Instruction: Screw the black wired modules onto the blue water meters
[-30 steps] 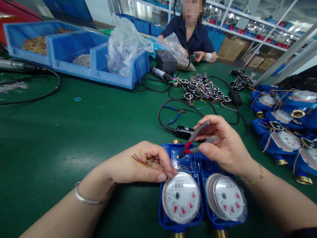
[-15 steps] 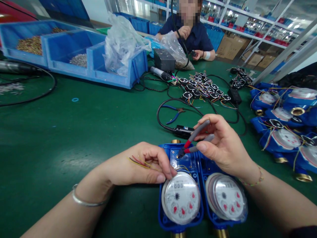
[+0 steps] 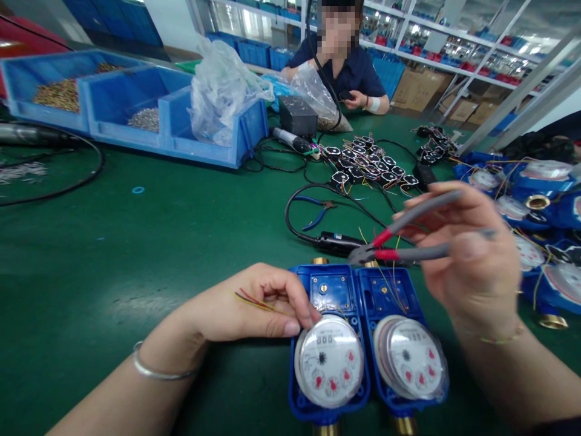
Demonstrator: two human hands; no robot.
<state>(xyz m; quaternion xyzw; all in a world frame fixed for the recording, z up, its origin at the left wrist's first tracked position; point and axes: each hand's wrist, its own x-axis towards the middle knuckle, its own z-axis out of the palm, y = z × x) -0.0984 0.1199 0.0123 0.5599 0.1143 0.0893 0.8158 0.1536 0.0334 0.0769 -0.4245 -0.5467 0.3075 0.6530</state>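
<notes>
Two blue water meters stand side by side in front of me, the left meter [image 3: 333,360] and the right meter [image 3: 411,357], each with a round white dial. Against the upper left edge of the left dial, my left hand [image 3: 272,303] is closed on thin wires [image 3: 254,300], whose red, black and yellow ends stick out over the hand. My right hand [image 3: 472,254] grips pliers [image 3: 408,233] with grey and red handles above the right meter. Their jaws point left, clear of both meters. Loose wires rise from the right meter's open compartment.
A black corded tool [image 3: 340,242] and blue-handled pliers [image 3: 320,212] lie beyond the meters. Farther back are several small black wired modules [image 3: 367,160]. Blue bins [image 3: 122,115] hold screws at left; more meters [image 3: 526,188] are piled at right. A person [image 3: 340,72] sits opposite.
My right hand has lifted the pliers away from the left meter's compartment, moving right and toward me. My left hand keeps its place with the wires.
</notes>
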